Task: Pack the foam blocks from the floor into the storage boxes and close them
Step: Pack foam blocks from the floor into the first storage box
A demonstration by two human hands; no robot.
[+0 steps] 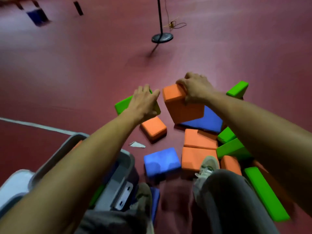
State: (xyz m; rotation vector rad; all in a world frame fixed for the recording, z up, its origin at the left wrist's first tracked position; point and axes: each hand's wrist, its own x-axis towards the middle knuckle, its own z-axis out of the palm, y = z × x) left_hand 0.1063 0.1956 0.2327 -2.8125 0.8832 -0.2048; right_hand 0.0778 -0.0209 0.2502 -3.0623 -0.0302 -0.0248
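Partly hidden under left hand (145,103), perhaps a green block (122,104).

Foam blocks (161,162): ~5 orange (182,108), 5 green (237,89), 3 blue (209,121).

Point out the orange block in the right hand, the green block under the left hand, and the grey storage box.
orange block (183,107): head view, its front face.
green block (121,105): head view, left end.
grey storage box (125,163): head view, far rim.

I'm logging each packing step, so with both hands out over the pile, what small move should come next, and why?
Probably close the left hand on the green foam block beneath it. The right hand already grips a tilted orange foam block, so both could then swing back together to the open grey storage box at the lower left.
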